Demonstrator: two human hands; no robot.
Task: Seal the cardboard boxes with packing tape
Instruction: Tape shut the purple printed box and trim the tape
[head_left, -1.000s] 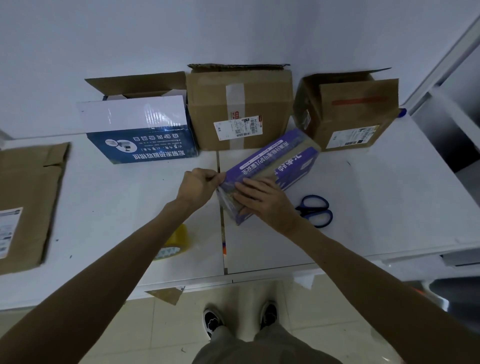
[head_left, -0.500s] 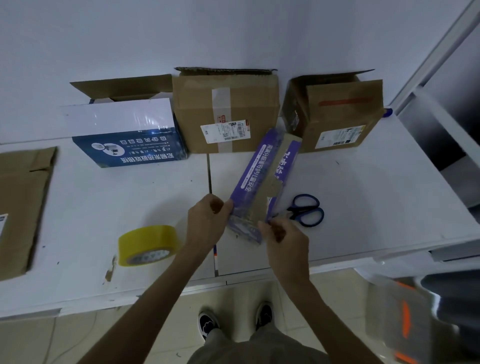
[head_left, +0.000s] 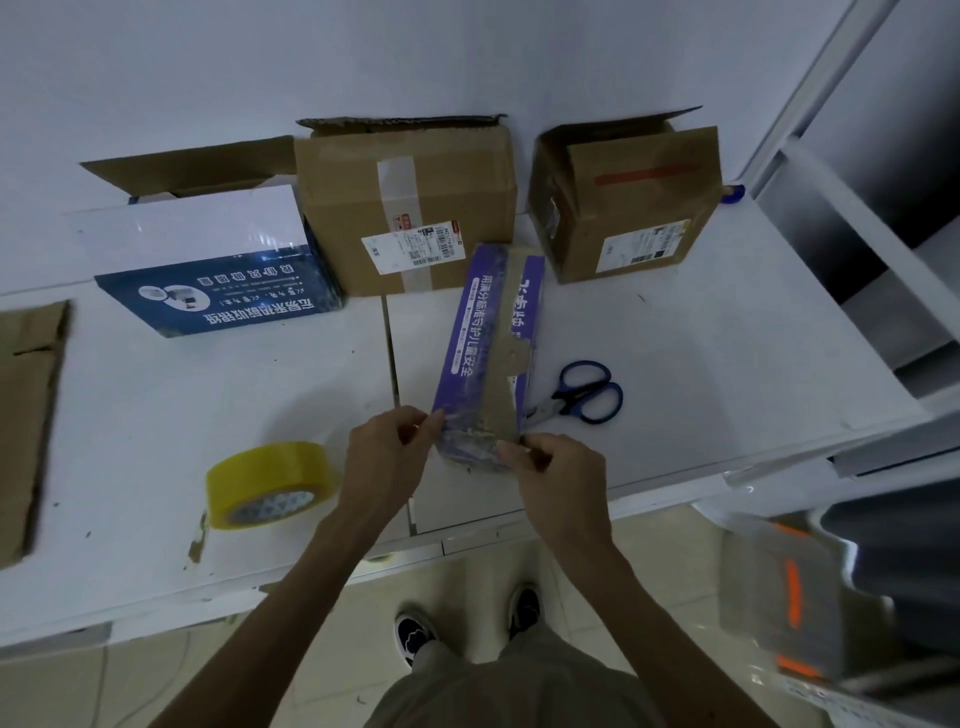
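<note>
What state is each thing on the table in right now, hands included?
purple box, lying flat, near end under wrinkled clear tape.
left hand, pinching the box's near left corner.
right hand, pinching its near right corner.
yellow tape roll, lying free, untouched.
scissors, closed, beside the box.
blue box, flap open.
middle brown box, top flap raised.
right brown box, flaps up.

Seen on my feed: the purple box is glossy printed card, with matt brown board bared down its middle and crinkled, shiny clear film at the near end. The tape roll is slick yellow plastic. The scissors have blue plastic handles and metal blades. The table is smooth white, speckled. Behind, I see a brown box in matt cardboard — glossy tape strip, paper label — and a sheeny blue box.
</note>
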